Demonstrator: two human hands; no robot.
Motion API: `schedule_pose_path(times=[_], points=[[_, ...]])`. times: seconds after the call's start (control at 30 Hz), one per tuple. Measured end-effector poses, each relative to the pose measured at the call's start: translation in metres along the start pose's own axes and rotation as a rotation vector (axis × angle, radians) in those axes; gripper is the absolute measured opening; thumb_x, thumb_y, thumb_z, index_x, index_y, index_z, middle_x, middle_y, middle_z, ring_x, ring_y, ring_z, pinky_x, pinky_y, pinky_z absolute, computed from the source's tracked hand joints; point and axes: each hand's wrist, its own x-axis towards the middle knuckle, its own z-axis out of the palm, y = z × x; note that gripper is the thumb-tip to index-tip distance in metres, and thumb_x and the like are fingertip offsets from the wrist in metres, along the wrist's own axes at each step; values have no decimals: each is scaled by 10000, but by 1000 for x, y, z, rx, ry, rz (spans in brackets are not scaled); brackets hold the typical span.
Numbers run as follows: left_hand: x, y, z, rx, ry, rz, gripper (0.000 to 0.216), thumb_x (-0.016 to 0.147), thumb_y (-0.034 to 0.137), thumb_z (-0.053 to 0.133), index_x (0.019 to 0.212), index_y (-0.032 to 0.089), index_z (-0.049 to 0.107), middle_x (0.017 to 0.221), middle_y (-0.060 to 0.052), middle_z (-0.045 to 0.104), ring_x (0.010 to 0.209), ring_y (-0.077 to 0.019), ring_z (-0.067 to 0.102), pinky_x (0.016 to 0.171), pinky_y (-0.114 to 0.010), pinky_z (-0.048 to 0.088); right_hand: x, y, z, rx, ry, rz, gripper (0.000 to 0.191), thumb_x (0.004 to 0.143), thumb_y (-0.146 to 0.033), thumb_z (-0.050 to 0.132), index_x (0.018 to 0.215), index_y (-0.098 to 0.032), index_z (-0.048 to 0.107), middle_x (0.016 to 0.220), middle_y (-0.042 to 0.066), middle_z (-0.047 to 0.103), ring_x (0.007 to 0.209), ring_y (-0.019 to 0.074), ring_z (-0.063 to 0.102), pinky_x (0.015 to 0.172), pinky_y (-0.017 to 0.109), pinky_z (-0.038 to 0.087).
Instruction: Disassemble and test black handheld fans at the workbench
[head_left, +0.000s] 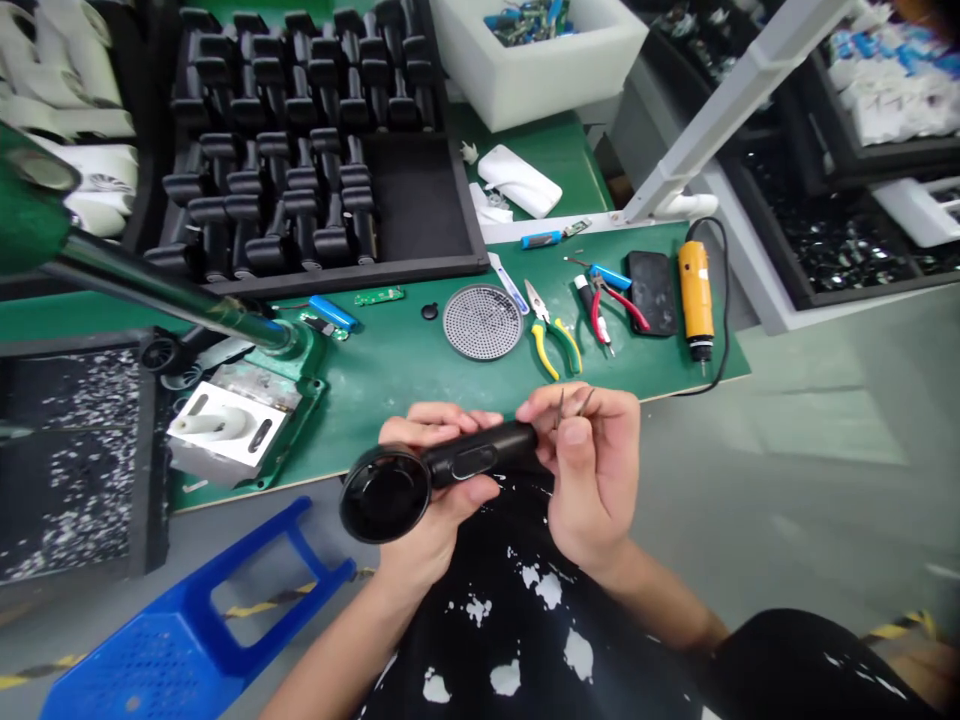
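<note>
**figure:** your left hand (429, 488) wraps its grip around the black hair dryer body (480, 460), just off the near edge of the green-matted bench (405, 375), round head pointing toward 8 o'clock; your right hand (589, 475) pinches steel tweezers (571, 403) between thumb and fingers, tips spread, beside the dryer's rear end. from your hands: perforated metal disc (481, 321) at 11 o'clock, yellow-handled pliers (551, 338) at 12 o'clock, orange electric screwdriver (694, 295) at 2 o'clock

My left hand (427, 500) hides part of the black handheld device (480, 458), my right hand (589, 470) most of the tweezers (571, 404), and the stuff in the white bin (525, 85) is too tiny to tell, lol.
</note>
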Motion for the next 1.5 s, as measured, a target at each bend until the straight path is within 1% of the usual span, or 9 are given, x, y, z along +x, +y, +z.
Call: schedule_pose_path(times=[0.23, 0.3, 0.43, 0.57, 0.63, 0.73, 0.87, 0.97, 1.5], points=[[-18, -5, 5, 190, -153, -59, 458, 774, 258, 932, 1154, 269, 677, 1156, -55, 640, 1083, -199, 651, 909, -324, 569, 21, 15, -2, -139, 151, -261, 66, 1104, -348, 482, 1119, -284, 477, 687, -61, 519, 513, 117, 549, 578, 290, 529], [-21, 4, 1, 150, -269, -176, 602, 779, 410, 922, 1296, 264, 651, 1198, -87, 639, 1040, -220, 665, 896, -350, 561, 29, 14, -9, -197, 165, -269, 91, 1105, -388, 471, 1084, -299, 462, 649, -76, 477, 466, 117, 523, 596, 311, 536], [-22, 20, -6, -240, -398, -652, 671, 944, 775, 531, 1319, 220, 568, 1065, -126, 718, 795, -228, 723, 737, -373, 579, 39, 10, -23, -177, -100, -288, 90, 1099, -379, 494, 1056, -307, 460, 647, -70, 512, 460, 121, 511, 501, 275, 469], [-15, 20, -4, -376, -478, -889, 386, 1025, 490, 561, 1281, 204, 519, 789, -52, 689, 534, -150, 634, 480, -220, 470, 44, 6, -26, -161, -392, -228, 109, 1080, -345, 542, 1007, -283, 489, 700, -45, 590, 531, 124, 534, 474, 253, 425], [-9, 21, 0, -355, -387, -801, 383, 1019, 437, 554, 1299, 177, 536, 754, -27, 639, 509, -134, 598, 451, -208, 439, 44, -3, -25, -170, -305, -252, 83, 1069, -323, 555, 1018, -274, 512, 843, -2, 635, 638, 132, 592, 503, 257, 449], [2, 28, 6, -287, -142, -493, 409, 1004, 435, 516, 1311, 169, 564, 790, -22, 616, 580, -163, 627, 502, -261, 487, 38, -25, -25, -289, -182, -193, 14, 1056, -269, 560, 1049, -259, 555, 899, 19, 607, 709, 140, 610, 523, 258, 468], [11, 39, 9, -205, -23, -241, 400, 940, 375, 611, 1301, 205, 578, 825, -20, 632, 701, -187, 646, 653, -339, 559, 20, -53, -23, -500, -511, 91, 83, 1013, -249, 669, 1042, -249, 591, 725, -61, 616, 510, 64, 526, 473, 201, 426], [10, 43, 9, -148, -5, -195, 431, 891, 316, 715, 1297, 250, 586, 845, -16, 606, 750, -196, 628, 713, -390, 588, 13, -60, -16, -506, -627, 142, 144, 979, -273, 719, 997, -241, 579, 672, -92, 613, 476, 37, 514, 470, 156, 426], [5, 36, 11, 43, 37, -2, 459, 889, 275, 785, 1311, 257, 605, 828, 13, 559, 734, -179, 611, 701, -379, 581, 14, -58, -9, -560, -592, 110, 145, 981, -305, 723, 976, -228, 600, 682, -82, 688, 482, 41, 599, 490, 158, 464]])
